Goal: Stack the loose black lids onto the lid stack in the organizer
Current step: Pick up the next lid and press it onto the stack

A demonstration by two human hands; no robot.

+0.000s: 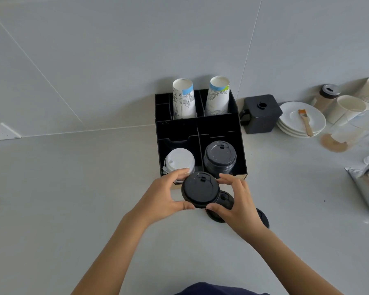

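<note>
A black lid is held above the counter just in front of the black organizer. My left hand grips its left rim and my right hand grips its right rim. Beneath and behind my right hand lie two more loose black lids, one partly covered by the held lid, the other peeking out at the wrist. The stack of black lids stands in the organizer's front right compartment. A white lid stack fills the front left one.
Two paper cup stacks stand in the organizer's rear slots. To the right sit a black lidded box, white saucers with a brush, paper cups, a jar and a crumpled foil bag.
</note>
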